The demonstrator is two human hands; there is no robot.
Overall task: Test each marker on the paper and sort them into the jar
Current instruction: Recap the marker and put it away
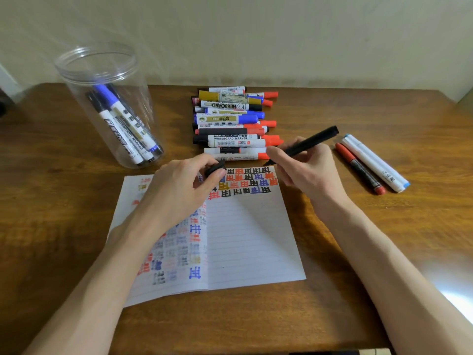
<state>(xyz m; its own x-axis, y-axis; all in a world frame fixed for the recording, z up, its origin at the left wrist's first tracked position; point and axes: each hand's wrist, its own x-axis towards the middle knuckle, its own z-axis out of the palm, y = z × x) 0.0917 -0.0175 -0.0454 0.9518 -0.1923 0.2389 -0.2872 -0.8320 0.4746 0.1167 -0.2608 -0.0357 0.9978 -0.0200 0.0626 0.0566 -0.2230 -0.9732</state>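
Right hand grips a black marker, tip at the paper's 12 o'clock edge; left hand pinches its cap, jar at 10 o'clock.

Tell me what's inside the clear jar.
Leaning inside the jar: one blue-capped marker and several black-capped markers. They overlap, so the exact count is hidden.
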